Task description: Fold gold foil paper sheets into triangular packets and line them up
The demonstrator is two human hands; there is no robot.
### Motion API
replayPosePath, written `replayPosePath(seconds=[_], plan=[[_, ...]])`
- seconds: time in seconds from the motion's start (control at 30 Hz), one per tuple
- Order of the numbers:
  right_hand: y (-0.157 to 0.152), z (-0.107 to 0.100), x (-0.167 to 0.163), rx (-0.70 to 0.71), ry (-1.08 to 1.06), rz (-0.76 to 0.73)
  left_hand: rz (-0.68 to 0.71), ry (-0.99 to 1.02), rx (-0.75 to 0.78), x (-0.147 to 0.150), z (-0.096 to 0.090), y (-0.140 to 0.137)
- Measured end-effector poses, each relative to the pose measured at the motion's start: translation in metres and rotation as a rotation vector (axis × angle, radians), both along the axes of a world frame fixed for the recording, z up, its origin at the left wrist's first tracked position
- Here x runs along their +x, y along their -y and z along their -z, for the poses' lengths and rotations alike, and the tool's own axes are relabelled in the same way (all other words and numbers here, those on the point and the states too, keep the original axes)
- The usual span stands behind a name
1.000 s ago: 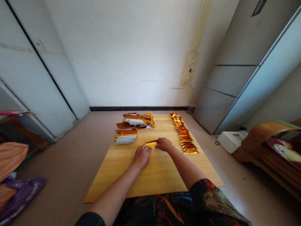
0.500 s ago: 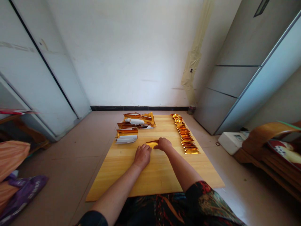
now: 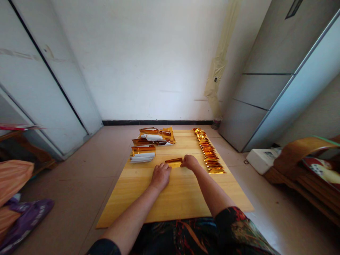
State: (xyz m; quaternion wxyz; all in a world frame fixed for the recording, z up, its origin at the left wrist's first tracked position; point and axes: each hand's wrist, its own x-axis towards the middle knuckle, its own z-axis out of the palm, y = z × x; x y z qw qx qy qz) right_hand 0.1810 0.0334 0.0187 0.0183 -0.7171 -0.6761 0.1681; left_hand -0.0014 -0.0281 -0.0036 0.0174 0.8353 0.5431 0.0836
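A folded sheet of gold foil paper lies on the wooden board, with its darker upper edge standing slightly open. At its left end my left hand rests on the board, fingers bent and pressed together on the paper. My right hand pinches the right end between thumb and fingers. To the left sits a pile of gold paper with white rolled edges, and behind it a looser gold and white pile. A row of overlapping folded gold pieces runs along the right side.
The wooden board stands before a white wall. A grey cabinet is at the right, with a white box and wooden furniture. Orange and purple bags lie at the left.
My right hand has slid a little to the right along the gold foil paper, baring more of its length. My left hand has stayed nearly in place.
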Motion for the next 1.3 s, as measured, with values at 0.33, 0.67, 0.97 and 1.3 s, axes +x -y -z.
replayPosePath(seconds=[0.33,0.67,0.97,1.3], plan=[[-0.004,0.006,0.020,0.056,-0.039,0.039,0.015,-0.020,0.039,-0.001,0.005,-0.003],[0.011,0.007,0.003,0.103,-0.513,-0.028,0.020,-0.019,0.054,0.000,0.007,-0.003],[-0.006,0.013,-0.032,0.059,-0.177,-0.074,0.022,0.018,0.108,-0.006,0.013,-0.002],[-0.002,-0.003,-0.052,-0.047,-0.070,0.012,-0.007,0.122,0.091,-0.011,0.013,0.003]])
